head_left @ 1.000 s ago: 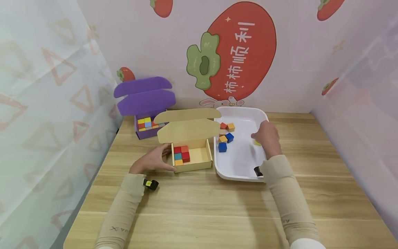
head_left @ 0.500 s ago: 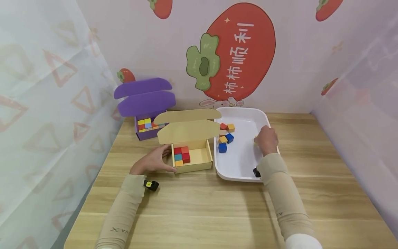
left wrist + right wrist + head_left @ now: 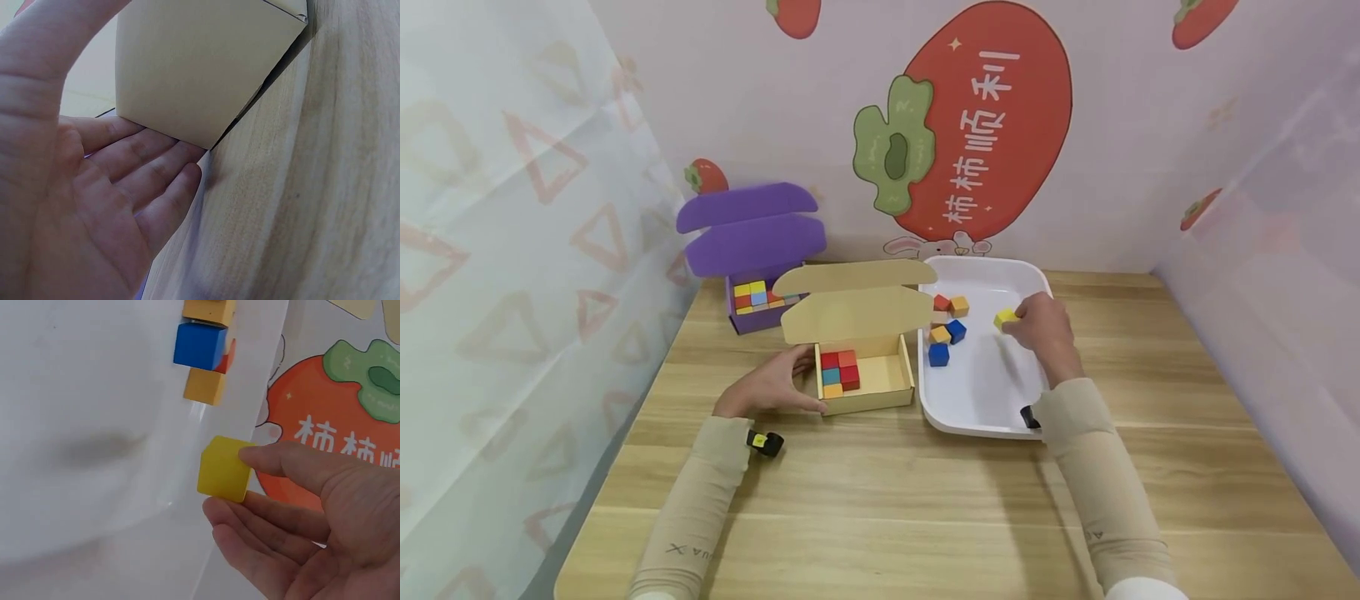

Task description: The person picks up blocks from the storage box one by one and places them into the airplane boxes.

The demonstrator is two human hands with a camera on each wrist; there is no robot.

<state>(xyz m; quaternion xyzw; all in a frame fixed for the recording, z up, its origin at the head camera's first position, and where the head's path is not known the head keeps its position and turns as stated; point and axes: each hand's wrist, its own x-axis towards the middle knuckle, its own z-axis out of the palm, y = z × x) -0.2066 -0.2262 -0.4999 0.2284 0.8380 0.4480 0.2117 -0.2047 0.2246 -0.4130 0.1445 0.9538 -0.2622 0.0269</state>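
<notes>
My right hand [image 3: 1047, 333] pinches a yellow cube [image 3: 224, 469] between thumb and fingers, held over the right part of a white tray [image 3: 985, 429]. In the right wrist view the cube's broad face points toward the camera. My left hand [image 3: 775, 383] spans the left end of a pale yellow cardboard box [image 3: 868, 403], thumb at its front corner and fingers at its back corner. The box has its lid raised. Red, orange and teal cubes [image 3: 839, 372] fill its left part, and its bare floor shows on the right.
Several cubes, among them a blue cube [image 3: 938, 355], lie along the tray's left side. Behind the pale box stands a purple box [image 3: 760, 320], lid up, with several coloured cubes in it. A printed wall [image 3: 1112, 167] closes off the wooden table [image 3: 887, 517] at the back.
My right hand has lifted the yellow cube from the tray's right side and moved slightly left, bringing the cube into clear view. The left hand keeps its place at the box.
</notes>
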